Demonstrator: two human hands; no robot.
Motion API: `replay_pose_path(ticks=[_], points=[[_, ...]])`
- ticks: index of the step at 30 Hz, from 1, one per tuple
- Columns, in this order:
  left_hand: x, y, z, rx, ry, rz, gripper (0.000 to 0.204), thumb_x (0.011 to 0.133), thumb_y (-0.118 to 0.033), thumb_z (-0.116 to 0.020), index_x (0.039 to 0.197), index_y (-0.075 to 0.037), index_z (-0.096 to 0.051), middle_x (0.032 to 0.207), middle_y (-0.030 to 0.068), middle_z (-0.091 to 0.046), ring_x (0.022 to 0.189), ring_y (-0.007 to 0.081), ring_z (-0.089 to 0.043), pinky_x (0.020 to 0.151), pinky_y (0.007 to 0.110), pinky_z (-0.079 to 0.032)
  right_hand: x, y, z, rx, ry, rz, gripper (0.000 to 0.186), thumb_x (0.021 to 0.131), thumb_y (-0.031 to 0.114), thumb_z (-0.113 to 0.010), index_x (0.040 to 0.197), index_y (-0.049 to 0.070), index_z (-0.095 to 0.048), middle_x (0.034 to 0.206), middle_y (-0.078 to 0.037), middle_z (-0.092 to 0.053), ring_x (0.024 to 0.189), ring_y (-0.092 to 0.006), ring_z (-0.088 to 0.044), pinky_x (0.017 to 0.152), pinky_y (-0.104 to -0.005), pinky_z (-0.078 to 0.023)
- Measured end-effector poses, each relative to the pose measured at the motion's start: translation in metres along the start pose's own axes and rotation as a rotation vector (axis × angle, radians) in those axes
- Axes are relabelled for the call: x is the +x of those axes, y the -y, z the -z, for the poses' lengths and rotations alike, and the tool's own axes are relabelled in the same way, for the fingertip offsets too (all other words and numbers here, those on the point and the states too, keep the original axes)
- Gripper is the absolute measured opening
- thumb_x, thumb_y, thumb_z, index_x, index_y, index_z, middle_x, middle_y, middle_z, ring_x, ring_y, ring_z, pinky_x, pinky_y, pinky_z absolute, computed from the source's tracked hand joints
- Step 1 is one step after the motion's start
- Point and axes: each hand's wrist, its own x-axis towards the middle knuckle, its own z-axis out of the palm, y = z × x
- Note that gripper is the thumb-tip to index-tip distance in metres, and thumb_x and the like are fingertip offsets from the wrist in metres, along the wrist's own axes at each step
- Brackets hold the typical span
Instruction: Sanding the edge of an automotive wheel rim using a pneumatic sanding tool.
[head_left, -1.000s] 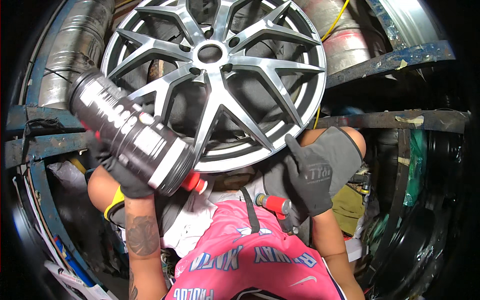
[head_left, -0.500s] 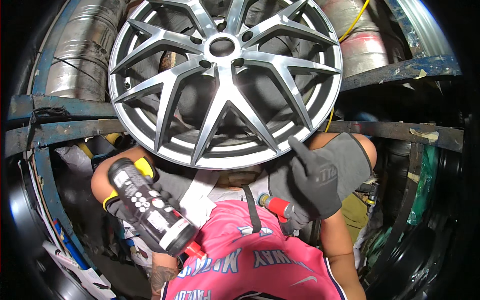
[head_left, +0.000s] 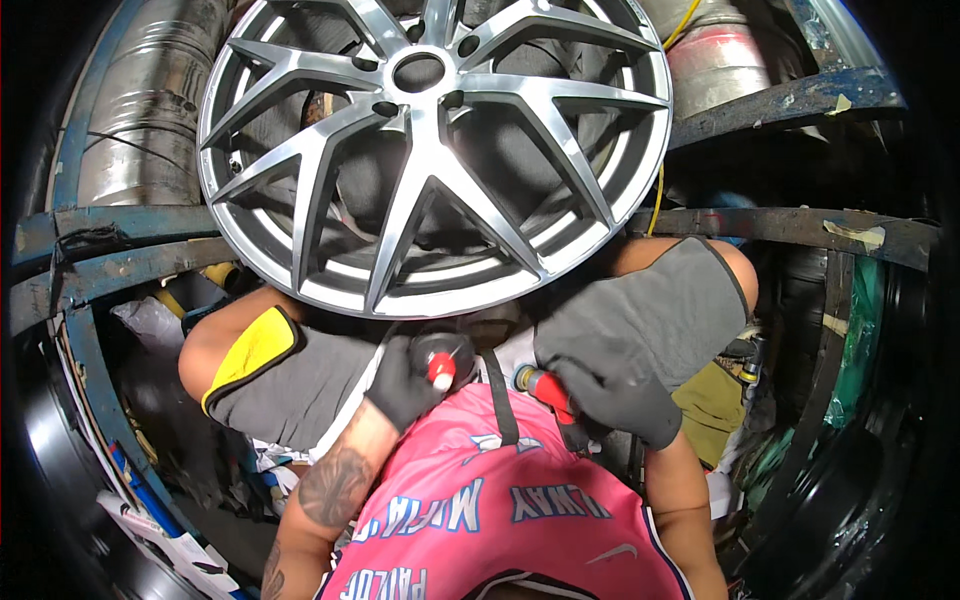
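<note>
My left hand (head_left: 398, 388), in a dark glove, is wrapped round a black squeeze bottle (head_left: 459, 349) with a red cap and pale tip. The bottle is seen nearly end-on, cap toward me, in front of my pink jersey. My right hand (head_left: 622, 395), also gloved, is closed over a small red and black power tool (head_left: 548, 390) with a round head pointing left; its fingers are partly blurred. Beyond both hands, a silver and dark-grey alloy wheel (head_left: 428, 140) lies face up with its near rim above my lap. Neither hand touches the wheel.
Blue, worn metal frame bars (head_left: 790, 105) run on both sides of the wheel. Metal drums (head_left: 145, 130) stand at the far left and far right. A yellow cable (head_left: 657, 200) passes by the wheel's right edge. A yellow-backed cloth (head_left: 255, 355) covers my left thigh.
My left hand has brought the bottle rightward to my middle and turned its cap toward me. My right hand's raised index finger has come down over the red tool.
</note>
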Motion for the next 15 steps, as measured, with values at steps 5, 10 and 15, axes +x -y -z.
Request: replay_pose_path(ticks=[5, 10, 15], points=[[0.058, 0.068, -0.016, -1.51, -0.093, 0.718, 0.055, 0.079, -0.019, -0.084, 0.127, -0.005, -0.059, 0.131, 0.0138, -0.061, 0.12, 0.0282, -0.059, 0.108, 0.045, -0.046, 0.01, -0.028, -0.026, 0.145, 0.35, -0.143, 0.038, 0.091, 0.022, -0.059, 0.123, 0.003, -0.064, 0.106, -0.02, -0.07, 0.099, -0.0374, -0.067, 0.089, -0.0435, -0.051], [0.064, 0.158, -0.018, -1.127, -0.17, 0.443, 0.049, 0.082, -0.022, -0.08, 0.124, -0.008, -0.061, 0.125, 0.0168, -0.061, 0.117, 0.0325, -0.059, 0.101, 0.04, -0.049, -0.001, 0.001, -0.05, -0.102, 0.433, -0.229, 0.046, 0.091, 0.033, -0.061, 0.124, 0.0, -0.061, 0.108, -0.025, -0.062, 0.101, -0.0436, -0.062, 0.089, -0.0496, -0.05], [0.042, 0.127, -0.017, 0.699, -0.153, -0.093, 0.04, 0.083, -0.013, -0.074, 0.12, -0.004, -0.063, 0.113, 0.0227, -0.066, 0.104, 0.0378, -0.065, 0.086, 0.042, -0.053, -0.029, 0.009, -0.057, -0.101, 0.242, -0.093, 0.028, 0.085, 0.019, -0.069, 0.103, -0.002, -0.067, 0.094, -0.021, -0.061, 0.092, -0.0372, -0.06, 0.079, -0.0441, -0.05]])
